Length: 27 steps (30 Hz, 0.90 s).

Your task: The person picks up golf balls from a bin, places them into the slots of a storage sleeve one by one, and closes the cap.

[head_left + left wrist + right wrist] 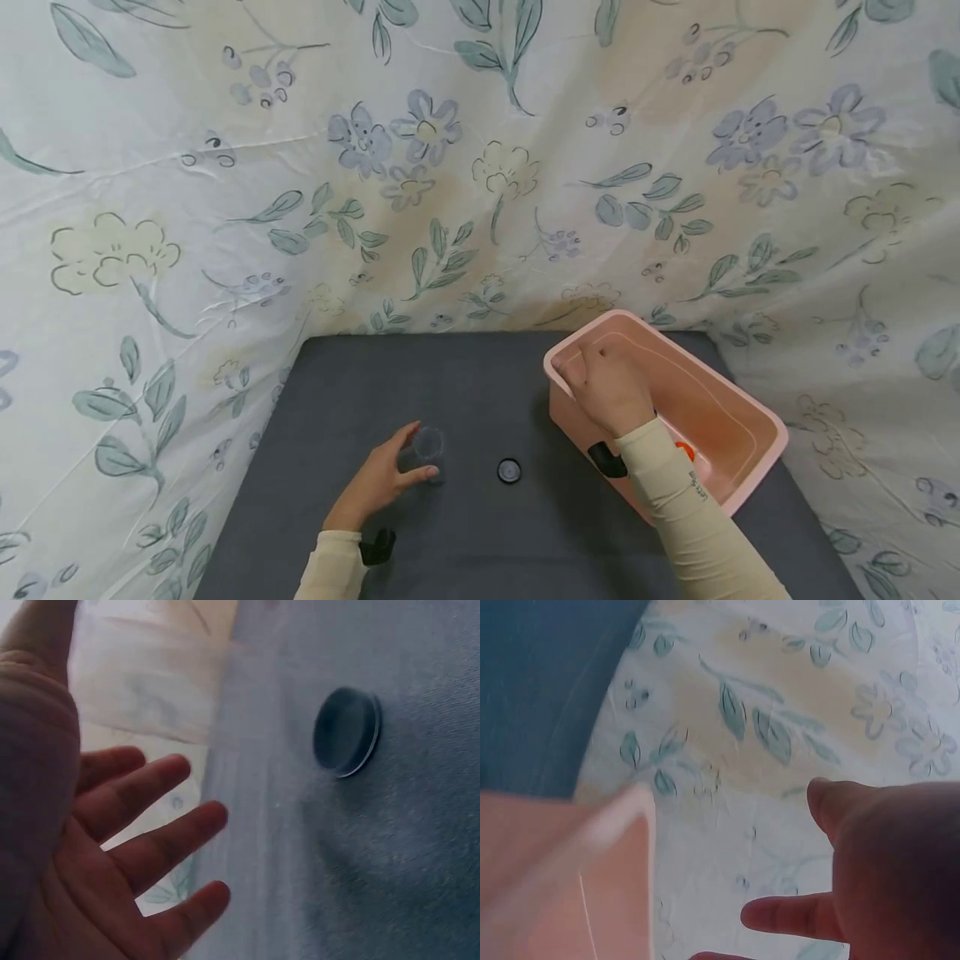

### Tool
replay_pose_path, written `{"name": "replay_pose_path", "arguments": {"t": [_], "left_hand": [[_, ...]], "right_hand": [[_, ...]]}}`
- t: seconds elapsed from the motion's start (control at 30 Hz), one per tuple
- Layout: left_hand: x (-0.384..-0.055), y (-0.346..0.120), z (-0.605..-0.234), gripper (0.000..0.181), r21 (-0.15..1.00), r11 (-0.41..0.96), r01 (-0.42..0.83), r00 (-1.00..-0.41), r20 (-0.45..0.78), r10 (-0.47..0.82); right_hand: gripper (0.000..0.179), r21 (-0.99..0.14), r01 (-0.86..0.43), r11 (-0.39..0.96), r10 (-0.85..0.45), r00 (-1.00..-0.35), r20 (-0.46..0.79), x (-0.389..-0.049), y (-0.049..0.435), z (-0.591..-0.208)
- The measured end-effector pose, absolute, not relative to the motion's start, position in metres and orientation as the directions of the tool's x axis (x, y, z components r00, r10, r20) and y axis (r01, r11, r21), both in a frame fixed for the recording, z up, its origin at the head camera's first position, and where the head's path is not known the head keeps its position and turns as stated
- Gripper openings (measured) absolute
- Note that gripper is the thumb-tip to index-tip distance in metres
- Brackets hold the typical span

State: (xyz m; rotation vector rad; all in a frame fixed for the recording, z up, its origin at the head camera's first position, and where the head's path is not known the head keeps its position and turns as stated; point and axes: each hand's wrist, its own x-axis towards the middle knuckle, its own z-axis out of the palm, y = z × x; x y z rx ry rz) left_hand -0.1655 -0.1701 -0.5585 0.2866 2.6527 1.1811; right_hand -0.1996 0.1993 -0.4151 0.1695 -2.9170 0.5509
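Note:
A clear plastic jar (429,454) stands on the dark table, its transparent wall faint in the left wrist view. My left hand (382,477) is beside it with thumb and fingers spread around its near side; the spread fingers (169,847) look relaxed in the left wrist view. To the right of the jar lies a round black lid (509,471), which also shows in the left wrist view. My right hand (611,387) is over the left part of a pink plastic bin (708,367), with fingers extended and nothing visible in them.
Inside the bin is a small orange-red thing (684,451), partly hidden by the right sleeve. The bin sits at an angle on the right side of the dark-covered table (420,375). Floral fabric (480,167) hangs behind the table and along both sides.

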Motion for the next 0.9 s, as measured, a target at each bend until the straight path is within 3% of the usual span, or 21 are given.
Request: {"name": "replay_pose_path", "arguments": {"t": [0.13, 0.23, 0.5, 0.9], "left_hand": [[-0.163, -0.166, -0.566, 0.094, 0.743, 0.666, 0.068, -0.944, -0.168, 0.285], [-0.162, -0.164, -0.569, 0.083, 0.747, 0.660, 0.082, -0.939, -0.164, 0.303], [-0.164, -0.162, -0.560, 0.050, 0.755, 0.646, 0.115, -0.950, -0.107, 0.294], [-0.164, -0.159, -0.540, 0.045, 0.746, 0.622, 0.238, -0.951, 0.048, 0.306]], "right_hand": [[0.072, -0.354, -0.110, 0.929, -0.076, -0.991, 0.110, -0.206, 0.218, -0.407], [0.074, -0.350, -0.088, 0.933, -0.081, -0.996, 0.037, -0.211, 0.229, -0.402], [0.060, -0.305, -0.066, 0.950, -0.077, -0.997, -0.026, -0.228, 0.249, -0.405], [0.031, -0.249, -0.048, 0.967, -0.094, -0.980, -0.174, -0.267, 0.270, -0.440]]}}
